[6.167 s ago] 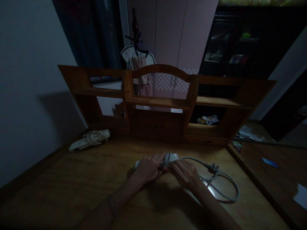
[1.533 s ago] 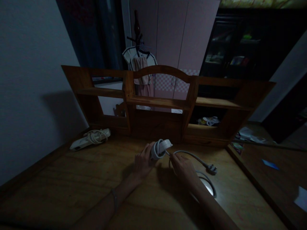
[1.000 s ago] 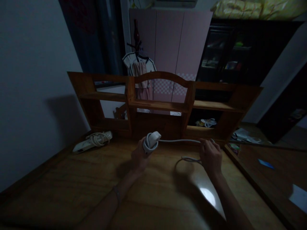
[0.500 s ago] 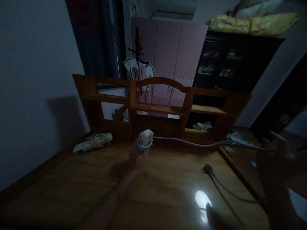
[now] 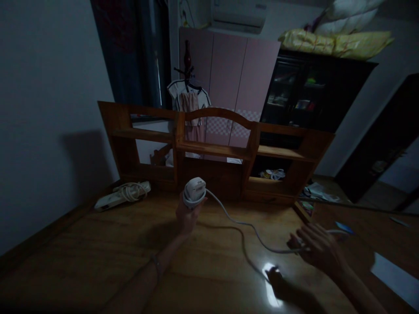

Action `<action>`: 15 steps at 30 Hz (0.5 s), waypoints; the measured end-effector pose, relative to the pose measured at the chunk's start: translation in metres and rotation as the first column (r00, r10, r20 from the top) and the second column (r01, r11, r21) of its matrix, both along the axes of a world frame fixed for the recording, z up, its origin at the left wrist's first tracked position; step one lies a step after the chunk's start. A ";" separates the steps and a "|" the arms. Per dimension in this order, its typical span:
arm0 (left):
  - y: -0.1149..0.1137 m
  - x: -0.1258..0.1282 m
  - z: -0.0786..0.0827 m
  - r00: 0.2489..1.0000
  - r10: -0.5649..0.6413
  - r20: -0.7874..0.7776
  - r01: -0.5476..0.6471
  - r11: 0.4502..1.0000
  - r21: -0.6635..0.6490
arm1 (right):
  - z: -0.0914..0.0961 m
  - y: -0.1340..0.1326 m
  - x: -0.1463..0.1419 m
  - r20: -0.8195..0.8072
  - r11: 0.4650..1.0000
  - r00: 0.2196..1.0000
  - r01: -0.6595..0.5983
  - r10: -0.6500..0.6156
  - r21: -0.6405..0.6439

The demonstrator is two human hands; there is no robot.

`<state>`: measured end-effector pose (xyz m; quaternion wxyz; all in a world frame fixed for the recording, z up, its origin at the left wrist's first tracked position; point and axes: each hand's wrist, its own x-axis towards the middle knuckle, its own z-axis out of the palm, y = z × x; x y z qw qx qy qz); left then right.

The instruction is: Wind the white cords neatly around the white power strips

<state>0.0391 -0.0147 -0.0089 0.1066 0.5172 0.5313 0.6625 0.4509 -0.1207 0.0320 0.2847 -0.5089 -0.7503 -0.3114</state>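
Observation:
In my left hand (image 5: pixel 187 216) is a white block (image 5: pixel 197 187) with small print on its end face; its kind is not clear. My fingers are closed round it, and turns of pale cord (image 5: pixel 240 223) are wound about it. The cord's free length sags in a loose curve above the desk and runs to the right. There my right hand (image 5: pixel 319 246) grips it between thumb and fingers, with a short stretch showing past the knuckles. The cord's plug end cannot be made out.
On the desktop (image 5: pixel 114 235) at the left lies a white power strip (image 5: pixel 122 195) with its cord coiled on it. A wooden shelf unit (image 5: pixel 212 150) stands along the back edge. To the right are a lower brown surface and a white sheet (image 5: pixel 396 277).
My right hand has moved left and lower, closing in on the left hand. The cord, nearly straight before, now sags. The dangling plug has gone from sight. My left hand stays about where it was.

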 end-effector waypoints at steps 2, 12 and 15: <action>0.001 -0.001 0.000 1.000 -0.002 0.016 0.002 1.000 0.001 | -0.016 0.004 -0.009 0.055 0.997 0.998 -0.027 0.031 -0.076; -0.005 0.005 0.003 0.997 -0.054 -0.057 0.054 0.999 0.000 | -0.022 -0.016 -0.088 0.133 0.954 0.991 0.061 -0.022 -0.292; -0.007 0.009 0.001 0.995 -0.088 -0.055 0.088 0.996 0.004 | 0.002 -0.016 -0.164 -0.038 0.879 0.981 -0.188 0.191 -0.438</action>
